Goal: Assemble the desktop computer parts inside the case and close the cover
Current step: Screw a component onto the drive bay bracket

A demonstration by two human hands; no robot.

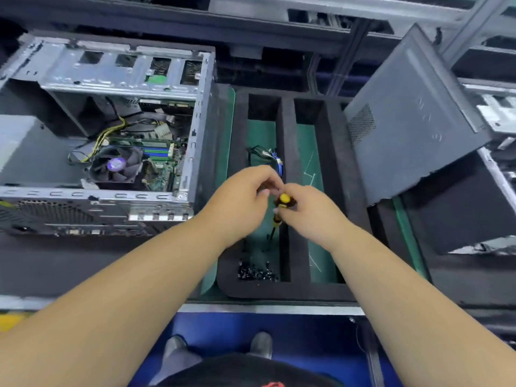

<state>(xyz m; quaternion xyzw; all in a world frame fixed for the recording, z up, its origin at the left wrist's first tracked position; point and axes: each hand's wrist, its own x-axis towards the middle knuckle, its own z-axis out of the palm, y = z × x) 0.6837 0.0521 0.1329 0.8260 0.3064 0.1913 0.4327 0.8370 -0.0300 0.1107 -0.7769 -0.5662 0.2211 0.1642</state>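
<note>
The open computer case point(195, 129) lies on its side at the left, with the motherboard, a fan point(118, 167) and cables visible inside. Its grey side cover point(413, 127) leans tilted at the right. Over the black foam tray point(284, 289) my right hand point(310, 210) grips a yellow and black screwdriver point(283, 203), tip pointing down. My left hand point(243, 196) meets it at the handle top, fingers pinched; what it pinches is hidden. A pile of black screws point(257, 270) lies in the tray's near left slot.
A bundle of cables with a blue connector point(269, 157) lies in the tray's left slot. A green mat point(310, 169) shows under the tray. Other cases stand at the far right point(499, 115). The bench edge point(268, 308) is near my body.
</note>
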